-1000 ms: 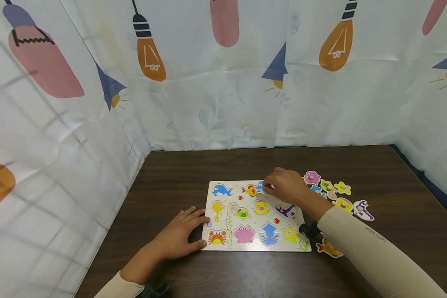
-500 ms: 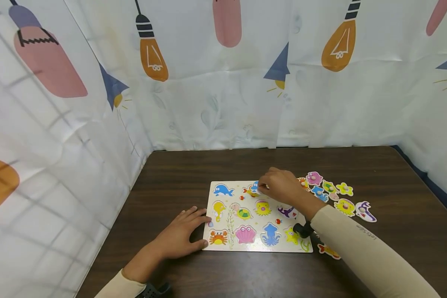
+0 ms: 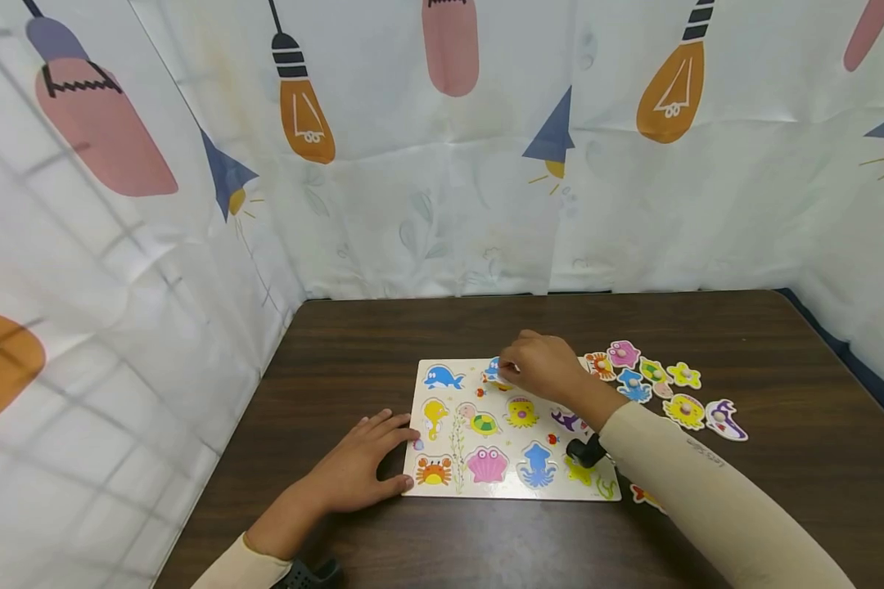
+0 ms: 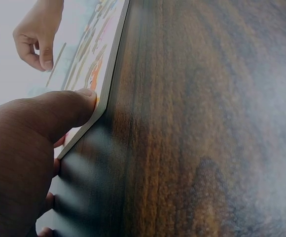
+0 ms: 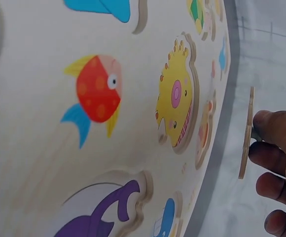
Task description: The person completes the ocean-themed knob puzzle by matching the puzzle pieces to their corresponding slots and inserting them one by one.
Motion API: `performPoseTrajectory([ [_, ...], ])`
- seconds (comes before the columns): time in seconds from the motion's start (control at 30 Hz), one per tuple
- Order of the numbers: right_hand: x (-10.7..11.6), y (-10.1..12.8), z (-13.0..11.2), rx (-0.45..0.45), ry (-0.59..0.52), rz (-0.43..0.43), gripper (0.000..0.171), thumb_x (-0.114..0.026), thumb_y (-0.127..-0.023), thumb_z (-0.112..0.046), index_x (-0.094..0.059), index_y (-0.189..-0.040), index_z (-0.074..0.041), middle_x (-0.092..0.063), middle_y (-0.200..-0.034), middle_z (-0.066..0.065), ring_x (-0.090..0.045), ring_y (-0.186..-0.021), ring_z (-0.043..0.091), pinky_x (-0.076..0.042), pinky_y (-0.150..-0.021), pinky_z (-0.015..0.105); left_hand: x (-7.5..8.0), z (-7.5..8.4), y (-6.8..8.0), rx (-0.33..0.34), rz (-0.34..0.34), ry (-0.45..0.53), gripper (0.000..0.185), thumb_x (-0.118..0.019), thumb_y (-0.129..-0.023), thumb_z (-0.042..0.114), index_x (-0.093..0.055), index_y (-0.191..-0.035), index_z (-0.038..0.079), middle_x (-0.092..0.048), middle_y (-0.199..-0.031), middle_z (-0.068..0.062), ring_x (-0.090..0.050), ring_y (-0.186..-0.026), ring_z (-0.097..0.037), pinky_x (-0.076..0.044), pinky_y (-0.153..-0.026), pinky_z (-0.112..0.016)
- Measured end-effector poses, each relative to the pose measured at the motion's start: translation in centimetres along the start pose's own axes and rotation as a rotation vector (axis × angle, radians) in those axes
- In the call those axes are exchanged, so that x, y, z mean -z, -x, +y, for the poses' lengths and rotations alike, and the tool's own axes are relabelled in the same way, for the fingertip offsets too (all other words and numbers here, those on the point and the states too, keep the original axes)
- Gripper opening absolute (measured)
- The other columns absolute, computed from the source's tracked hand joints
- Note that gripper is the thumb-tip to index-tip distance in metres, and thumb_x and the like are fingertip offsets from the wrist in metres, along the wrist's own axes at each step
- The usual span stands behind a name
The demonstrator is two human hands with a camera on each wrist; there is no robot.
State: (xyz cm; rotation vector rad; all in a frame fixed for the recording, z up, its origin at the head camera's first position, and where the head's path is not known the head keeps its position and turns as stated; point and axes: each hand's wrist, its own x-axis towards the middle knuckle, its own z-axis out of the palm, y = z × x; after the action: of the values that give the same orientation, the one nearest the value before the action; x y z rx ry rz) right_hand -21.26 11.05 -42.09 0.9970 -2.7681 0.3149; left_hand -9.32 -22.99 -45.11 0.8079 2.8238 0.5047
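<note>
On the dark table [image 3: 707, 327], seen from the head camera, a puzzle board [image 3: 453, 368] lies flat with its long side running left to right. The left hand [image 3: 357, 468] rests with straight fingers on the board's near left corner. The right hand [image 3: 543, 366] hovers over the board's far middle, fingers curled round a small blue puzzle piece [image 3: 493, 369]; only a sliver of it shows past the fingertips, so which way it points cannot be told from here. Loose pieces [image 3: 659, 380] lie on the table just right of the board.

From the left wrist, the board's edge [image 4: 111, 74] shows side-on, the left thumb [image 4: 66, 111] pressed flat against it, and the right hand [image 4: 37, 34] is visible farther off with fingers bent downward.

From the right wrist, the held piece [image 5: 246, 133] appears edge-on as a thin wooden slab, pinched by the fingertips [image 5: 276, 128] and clear of the board surface, its long axis roughly parallel to the board face. Printed sea creatures [image 5: 177, 98] fill the board beside it.
</note>
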Motion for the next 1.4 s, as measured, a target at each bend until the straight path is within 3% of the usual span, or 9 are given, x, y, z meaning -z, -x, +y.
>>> performPoseTrajectory([
  [0.57, -0.8, -1.3, -1.0, -0.021, 0.003, -0.034, 0.006, -0.077, -0.093, -0.029, -0.08, -0.094, -0.025, -0.071, -0.085, -0.013, -0.048, -0.076, 0.009, -0.043, -0.058, 0.024, 0.0, -0.2, 0.0, -0.015, 0.021, 0.008, 0.061, -0.071, -0.092, 0.051, -0.055, -0.145, 0.023, -0.043, -0.158, -0.004, -0.029, -0.15, -0.037, -0.021, -0.119, -0.063],
  [0.83, -1.1, -1.9, -1.6, -0.025, -0.001, -0.065, 0.007, -0.076, -0.094, -0.03, -0.08, -0.094, -0.025, -0.07, -0.084, -0.014, -0.048, -0.077, 0.009, -0.044, -0.059, 0.024, -0.1, -0.2, 0.0, 0.011, -0.001, 0.008, 0.061, -0.071, -0.091, 0.051, -0.054, -0.145, 0.027, -0.041, -0.159, -0.001, -0.026, -0.152, -0.033, -0.019, -0.121, -0.06],
  [1.4, -1.7, -3.0, -2.4, -0.027, 0.002, -0.101, 0.008, -0.074, -0.095, -0.03, -0.077, -0.089, -0.025, -0.064, -0.079, -0.015, -0.047, -0.077, 0.01, -0.042, -0.058, 0.025, -0.2, -0.3, 0.1, 0.0, 0.004, 0.028, 0.061, -0.07, -0.093, 0.052, -0.054, -0.146, 0.026, -0.041, -0.159, -0.002, -0.026, -0.152, -0.034, -0.019, -0.12, -0.062],
])
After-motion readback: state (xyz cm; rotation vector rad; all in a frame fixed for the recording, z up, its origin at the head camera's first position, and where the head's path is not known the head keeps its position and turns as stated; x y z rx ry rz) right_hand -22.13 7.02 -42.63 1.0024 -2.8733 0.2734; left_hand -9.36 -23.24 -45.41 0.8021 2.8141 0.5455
